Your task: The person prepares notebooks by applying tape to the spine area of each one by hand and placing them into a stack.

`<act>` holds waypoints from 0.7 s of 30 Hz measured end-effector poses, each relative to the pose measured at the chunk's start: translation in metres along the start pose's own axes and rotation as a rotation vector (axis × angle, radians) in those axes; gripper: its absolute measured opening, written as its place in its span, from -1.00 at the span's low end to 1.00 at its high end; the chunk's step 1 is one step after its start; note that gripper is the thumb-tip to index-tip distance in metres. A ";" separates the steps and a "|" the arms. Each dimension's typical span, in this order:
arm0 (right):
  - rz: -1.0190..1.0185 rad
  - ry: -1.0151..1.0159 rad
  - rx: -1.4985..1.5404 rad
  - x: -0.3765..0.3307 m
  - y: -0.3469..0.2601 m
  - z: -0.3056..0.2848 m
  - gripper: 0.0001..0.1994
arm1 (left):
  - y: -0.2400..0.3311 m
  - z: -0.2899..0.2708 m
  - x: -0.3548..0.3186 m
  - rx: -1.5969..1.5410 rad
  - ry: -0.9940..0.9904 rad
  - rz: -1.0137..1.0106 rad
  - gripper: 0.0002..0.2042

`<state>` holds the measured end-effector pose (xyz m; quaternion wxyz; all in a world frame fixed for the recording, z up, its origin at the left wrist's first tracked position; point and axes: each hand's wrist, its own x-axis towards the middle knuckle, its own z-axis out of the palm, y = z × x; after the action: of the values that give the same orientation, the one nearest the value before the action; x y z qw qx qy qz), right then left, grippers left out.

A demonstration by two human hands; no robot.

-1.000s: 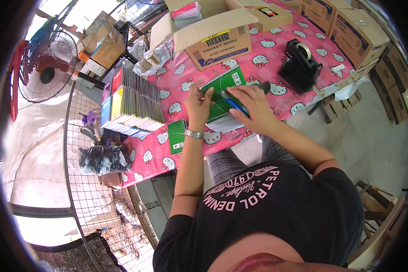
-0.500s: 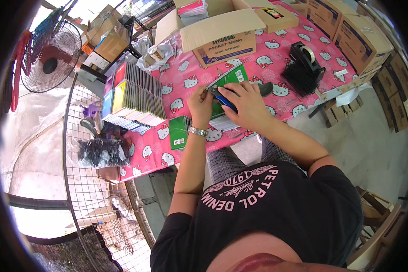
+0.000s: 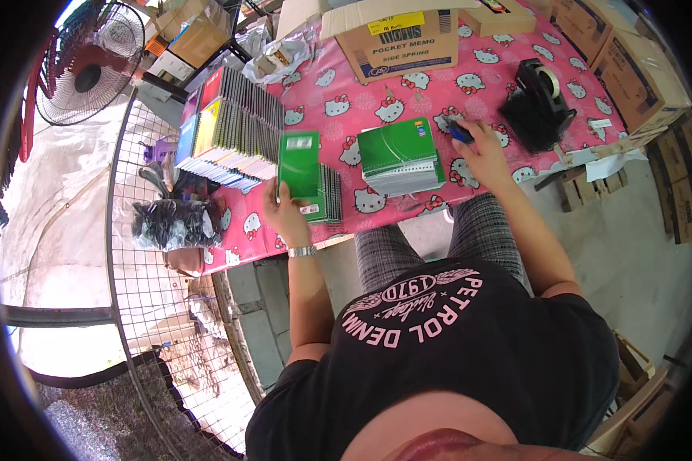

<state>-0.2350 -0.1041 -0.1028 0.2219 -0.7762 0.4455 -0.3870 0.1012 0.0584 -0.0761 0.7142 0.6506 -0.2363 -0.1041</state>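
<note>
The head view, from the left of two side-by-side fisheye cameras, looks steeply down and forward over the black printed T-shirt, nearest the lens, onto the pink cat-print tablecloth. The left hand and right hand fall at middle range. Coverage runs from the wire-caged fan at far left to the cardboard cartons at far right.

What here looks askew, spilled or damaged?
Only the green notebook in the left hand: it looks out of line with the small spiral-bound stack, its far end jutting beyond it. I see nothing spilled or damaged.
</note>
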 end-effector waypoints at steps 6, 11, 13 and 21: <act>-0.192 -0.116 -0.497 -0.052 0.066 0.053 -0.54 | -0.069 -0.065 0.003 0.595 0.071 0.240 -0.75; 0.121 0.127 -0.723 0.040 0.116 0.007 -0.65 | -0.081 -0.077 0.003 0.840 -0.047 0.017 -0.69; 0.097 0.079 -0.820 0.048 0.141 0.000 -0.72 | -0.078 -0.073 0.000 0.939 0.066 0.205 -0.69; -0.002 -0.159 -0.952 0.060 0.170 -0.004 -0.76 | 0.051 0.092 -0.046 0.657 -0.648 1.089 -0.73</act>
<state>-0.3081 -0.2417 -0.1938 -0.1251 -0.8191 0.5542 -0.0795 0.0094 0.0049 -0.0320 0.3257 0.5579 -0.7472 0.1558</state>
